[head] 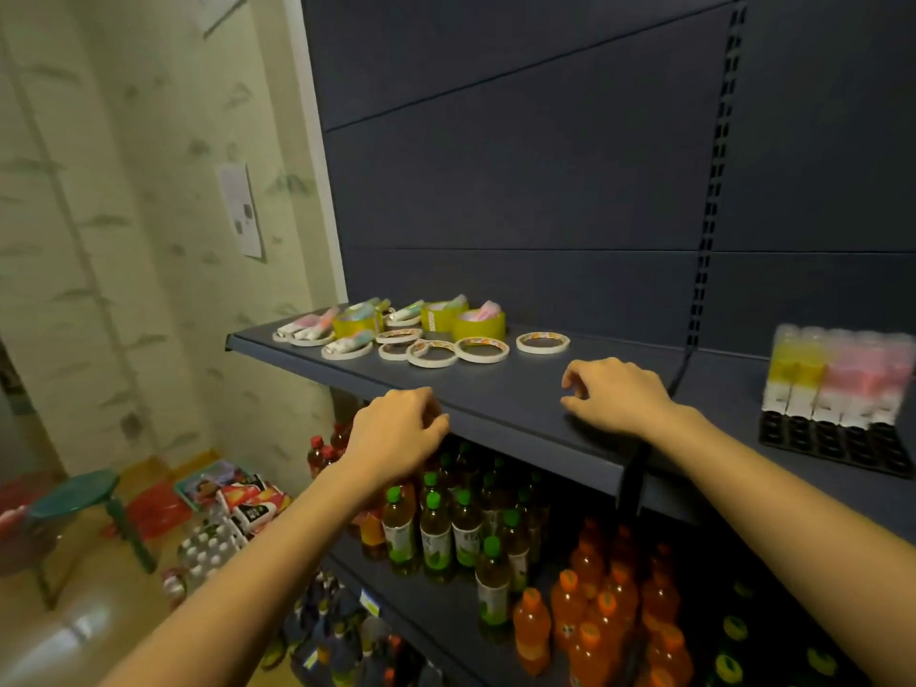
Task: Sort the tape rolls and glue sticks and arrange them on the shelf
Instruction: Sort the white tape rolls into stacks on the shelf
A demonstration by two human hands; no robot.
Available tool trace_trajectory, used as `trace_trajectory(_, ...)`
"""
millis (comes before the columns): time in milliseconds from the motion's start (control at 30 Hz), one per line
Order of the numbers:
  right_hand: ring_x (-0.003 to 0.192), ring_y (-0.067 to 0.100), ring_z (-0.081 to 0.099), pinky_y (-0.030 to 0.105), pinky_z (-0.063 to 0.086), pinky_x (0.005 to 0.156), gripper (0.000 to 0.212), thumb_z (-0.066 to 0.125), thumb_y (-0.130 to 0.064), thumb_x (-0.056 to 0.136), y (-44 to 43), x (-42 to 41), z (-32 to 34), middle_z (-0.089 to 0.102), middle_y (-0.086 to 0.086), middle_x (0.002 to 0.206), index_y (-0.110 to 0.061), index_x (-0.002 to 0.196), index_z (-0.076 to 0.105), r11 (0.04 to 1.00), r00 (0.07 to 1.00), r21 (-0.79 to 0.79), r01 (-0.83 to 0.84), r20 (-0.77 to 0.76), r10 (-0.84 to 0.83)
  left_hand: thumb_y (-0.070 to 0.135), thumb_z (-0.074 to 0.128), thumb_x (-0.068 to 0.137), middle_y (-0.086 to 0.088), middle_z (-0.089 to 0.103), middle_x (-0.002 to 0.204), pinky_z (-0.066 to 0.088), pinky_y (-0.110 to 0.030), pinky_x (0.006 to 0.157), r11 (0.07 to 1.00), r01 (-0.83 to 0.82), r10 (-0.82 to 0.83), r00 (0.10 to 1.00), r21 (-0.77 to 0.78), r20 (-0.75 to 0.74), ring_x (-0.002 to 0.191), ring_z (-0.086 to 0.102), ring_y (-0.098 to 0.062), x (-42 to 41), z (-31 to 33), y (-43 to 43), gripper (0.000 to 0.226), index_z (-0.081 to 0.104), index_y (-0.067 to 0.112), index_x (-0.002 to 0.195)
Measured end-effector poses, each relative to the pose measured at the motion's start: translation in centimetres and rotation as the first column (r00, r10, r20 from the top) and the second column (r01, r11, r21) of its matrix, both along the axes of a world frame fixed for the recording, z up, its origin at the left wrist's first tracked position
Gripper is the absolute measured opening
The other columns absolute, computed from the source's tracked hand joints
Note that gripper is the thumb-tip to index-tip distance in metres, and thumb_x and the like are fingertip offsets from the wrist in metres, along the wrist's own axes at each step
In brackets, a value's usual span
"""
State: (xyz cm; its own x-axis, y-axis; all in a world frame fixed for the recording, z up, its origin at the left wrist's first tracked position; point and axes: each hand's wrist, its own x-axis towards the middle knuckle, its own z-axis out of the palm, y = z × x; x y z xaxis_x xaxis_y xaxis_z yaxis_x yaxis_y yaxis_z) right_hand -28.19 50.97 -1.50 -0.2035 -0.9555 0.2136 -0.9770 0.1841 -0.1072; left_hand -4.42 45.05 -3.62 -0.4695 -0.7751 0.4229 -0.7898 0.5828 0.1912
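On the dark grey shelf (520,409), at its far left, lie several thin white tape rolls (482,350), with one (543,343) set apart to the right. Behind them stand yellow-green tape rolls (478,325), mixed with pastel glue sticks (310,325) lying flat or stuck inside the rolls. My left hand (396,433) hovers at the shelf's front edge, fingers curled, holding nothing. My right hand (614,396) rests over the shelf's middle, fingers bent and apart, empty.
A wrapped pack of yellow and pink tubes (837,384) on a black tray sits at the shelf's right. Green-capped and orange drink bottles (446,528) fill the shelf below. A green stool (74,498) and packages lie on the floor at left.
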Motion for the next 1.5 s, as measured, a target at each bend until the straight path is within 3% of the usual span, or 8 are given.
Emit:
trace_trajectory(367,0.1,0.025,0.059,0.033,0.041,0.073,0.032,0.043,-0.043,0.095,-12.7,-5.0,0.8,0.061,0.004,0.112,-0.021,0.114,0.058,0.987,0.983,0.006,0.161,-0.091,-0.16,0.041,0.047,0.091,-0.004,0.067,0.093,0.039,-0.029,0.063,0.997,-0.052,0.049,0.997,-0.052,-0.055,0.086,0.06,-0.023,-4.9,1.2,-13.8,0.03,0.063,0.016,0.086)
trace_trajectory(533,0.104,0.026,0.059,0.033,0.039,0.075,0.045,0.036,-0.051,0.096,-17.2,-8.1,0.9,0.061,0.006,0.115,-0.017,0.115,0.059,0.958,0.949,0.064,0.278,-0.174,-0.263,0.053,0.039,0.093,-0.007,0.064,0.089,0.041,-0.031,0.064,0.995,-0.099,0.098,0.992,0.009,0.085,0.088,0.062,-0.026,-8.2,1.7,-19.8,0.046,0.061,0.013,0.084)
trace_trajectory(767,0.106,0.027,0.058,0.033,0.037,0.076,0.054,0.03,-0.055,0.096,-20.7,-9.9,0.0,0.061,0.006,0.116,-0.014,0.115,0.06,0.925,0.927,0.128,0.357,-0.17,-0.334,0.059,0.044,0.088,-0.009,0.066,0.102,0.041,-0.034,0.071,0.986,-0.151,0.133,0.968,0.069,0.215,0.098,0.061,-0.029,-11.0,0.8,-24.9,0.05,0.062,0.012,0.091)
trace_trajectory(867,0.1,0.025,0.058,0.032,0.036,0.075,0.053,0.031,-0.056,0.095,-22.2,-10.0,-0.3,0.062,0.005,0.111,-0.014,0.11,0.061,0.907,0.913,0.143,0.396,-0.17,-0.372,0.049,0.046,0.091,-0.011,0.066,0.105,0.045,-0.036,0.078,0.984,-0.1,0.058,0.963,0.147,0.264,0.099,0.061,-0.029,-11.5,1.0,-26.5,0.043,0.063,0.009,0.095)
trace_trajectory(1033,0.083,0.021,0.049,0.031,0.036,0.073,0.04,0.042,-0.053,0.092,-23.8,-9.9,-0.9,0.054,0.001,0.091,-0.017,0.1,0.059,0.869,0.892,0.205,0.45,-0.152,-0.426,0.04,0.048,0.091,-0.004,0.055,0.08,0.039,-0.032,0.069,0.99,0.028,-0.064,0.963,0.137,0.26,0.09,0.06,-0.027,-11.8,2.1,-28.1,0.028,0.054,0.016,0.077)
trace_trajectory(1133,0.083,0.02,0.05,0.031,0.036,0.074,0.034,0.043,-0.048,0.093,-23.7,-9.6,-0.4,0.05,0.0,0.085,-0.016,0.093,0.055,0.86,0.887,0.218,0.462,-0.144,-0.44,0.032,0.049,0.09,-0.007,0.058,0.085,0.039,-0.031,0.069,0.981,0.119,-0.15,0.965,0.154,0.213,0.083,0.055,-0.025,-11.7,3.2,-29.1,0.026,0.058,0.013,0.075)
trace_trajectory(1233,0.086,0.023,0.052,0.031,0.035,0.074,0.034,0.044,-0.05,0.093,-22.4,-9.4,0.5,0.051,0.001,0.088,-0.017,0.087,0.052,0.852,0.862,0.147,0.503,-0.157,-0.482,0.034,0.049,0.091,-0.015,0.059,0.104,0.036,-0.031,0.071,0.972,0.203,-0.222,0.958,0.116,0.179,0.094,0.056,-0.028,-12.1,4.3,-29.8,0.027,0.056,0.013,0.075)
trace_trajectory(1500,0.074,0.024,0.051,0.03,0.037,0.066,0.042,0.045,-0.052,0.091,-14.4,-8.5,0.9,0.054,0.004,0.079,-0.015,0.087,0.062,0.731,0.729,-0.031,0.682,-0.051,-0.682,0.042,0.049,0.091,-0.005,0.055,0.079,0.035,-0.03,0.068,0.933,0.356,-0.359,0.928,0.042,0.104,0.08,0.051,-0.03,-15.7,5.4,-28.2,0.035,0.061,0.016,0.072)
